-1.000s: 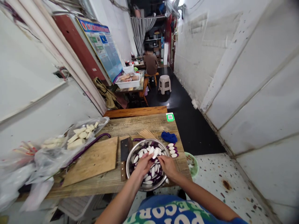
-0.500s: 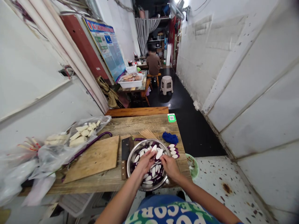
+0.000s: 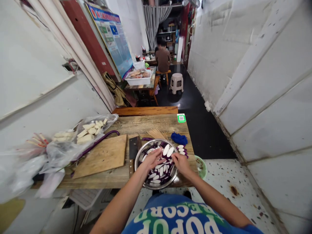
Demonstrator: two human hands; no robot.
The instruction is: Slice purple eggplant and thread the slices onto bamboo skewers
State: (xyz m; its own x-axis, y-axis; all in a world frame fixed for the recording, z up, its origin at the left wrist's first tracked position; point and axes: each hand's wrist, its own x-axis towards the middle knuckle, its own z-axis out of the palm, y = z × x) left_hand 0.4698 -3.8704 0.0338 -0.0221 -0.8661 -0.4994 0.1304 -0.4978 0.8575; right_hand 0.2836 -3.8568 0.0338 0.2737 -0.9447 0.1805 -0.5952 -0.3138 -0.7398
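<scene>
Steel bowl (image 3: 146,155): both hands' grip, left (image 3: 153,159), right (image 3: 180,162), pinches eggplant slices (image 3: 168,151).

1. One steel bowl (image 3: 146,182) stood on one wooden table (image 3: 146,125).
2. Eggplant slices (image 3: 158,170) filled the bowl, too many and too overlapped to count.
3. Two hands, left hand (image 3: 152,160) and right hand (image 3: 180,163), were over the bowl.
4. One cutting board (image 3: 103,157) and one cleaver (image 3: 133,150) lay beside it.
5. One blue cloth (image 3: 179,138) and one bundle of skewers (image 3: 157,133) were present.
6. One plastic stool (image 3: 176,83) and one seated person (image 3: 162,58) appeared behind.
</scene>
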